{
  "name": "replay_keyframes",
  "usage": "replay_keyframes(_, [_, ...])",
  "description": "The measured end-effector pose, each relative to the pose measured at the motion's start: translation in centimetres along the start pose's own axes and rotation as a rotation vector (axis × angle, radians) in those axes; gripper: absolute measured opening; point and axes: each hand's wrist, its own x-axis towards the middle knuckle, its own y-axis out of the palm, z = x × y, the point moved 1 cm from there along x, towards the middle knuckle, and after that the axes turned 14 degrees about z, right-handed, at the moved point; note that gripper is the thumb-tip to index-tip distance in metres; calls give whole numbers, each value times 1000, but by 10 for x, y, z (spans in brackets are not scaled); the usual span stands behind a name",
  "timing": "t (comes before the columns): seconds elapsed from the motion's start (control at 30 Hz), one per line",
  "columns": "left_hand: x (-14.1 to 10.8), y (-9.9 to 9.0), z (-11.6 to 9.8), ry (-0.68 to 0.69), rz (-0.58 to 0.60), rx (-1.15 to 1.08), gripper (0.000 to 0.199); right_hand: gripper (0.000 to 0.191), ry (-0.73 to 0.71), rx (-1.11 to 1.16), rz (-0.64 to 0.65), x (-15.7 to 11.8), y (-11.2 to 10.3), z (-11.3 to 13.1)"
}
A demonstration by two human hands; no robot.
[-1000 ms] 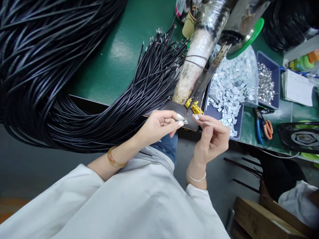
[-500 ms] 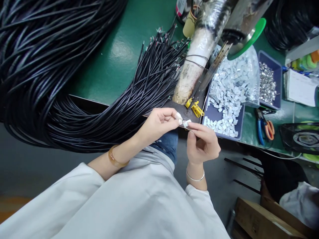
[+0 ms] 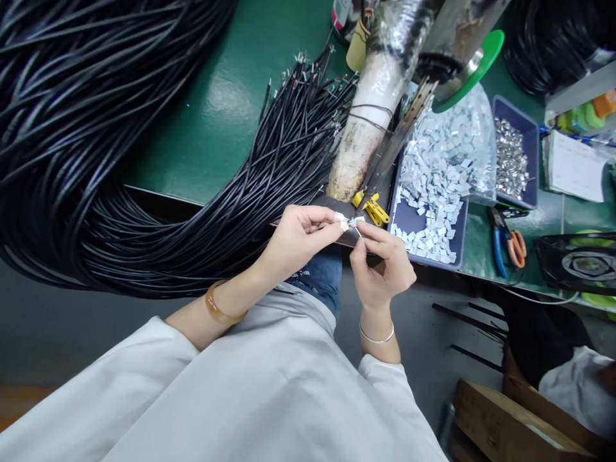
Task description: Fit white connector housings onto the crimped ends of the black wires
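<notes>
My left hand is closed, its thumb and forefinger pinching a cable end whose small coloured wires show at the fingertips. White wrapping covers the tip of at least one left finger. Close on its right, my right hand pinches a thin white wire between thumb and fingers. By the right fingertips is a small white piece, too small to make out fully. Just beyond the hands, a yellow clip-like part sits at the foot of a machine.
Black cables sweep across the left and over the green table. A blue tray of white tabs lies right of the machine, beside a tray of metal parts. Pliers lie farther right. A person's sleeve shows at lower right.
My right hand has shifted slightly left, towards my left hand. Coloured wires and a thin white wire now show more plainly between the fingertips. The whole view has moved a little.
</notes>
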Motion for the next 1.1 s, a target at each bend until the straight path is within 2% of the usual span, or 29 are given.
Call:
replay_keyframes(0.1, [3, 3, -1, 6, -69, 30, 12, 21, -43, -94, -2, 1, 2, -2])
replay_keyframes(0.3, [6, 7, -3, 45, -104, 89, 7, 18, -56, -124, -30, 4, 5, -6])
replay_keyframes(0.47, [4, 8, -8, 83, -105, 147, 7, 19, -93, -167, -49, 7, 3, -4])
replay_keyframes(0.6, [4, 5, -4, 67, -75, 138, 7, 21, -121, -141, -3, 4, 1, -4])
replay_keyframes(0.67, [3, 3, -2, 38, -61, 143, 8, 20, -90, -101, 13, 2, 1, -5])
replay_keyframes(0.87, [0, 0, -5, -11, -43, 202, 11, 16, 123, 112, 56, 4, -2, -3])
replay_keyframes(1.1, [4, 1, -6, 0, -54, 203, 8, 17, 86, 131, 36, 8, -2, -3])
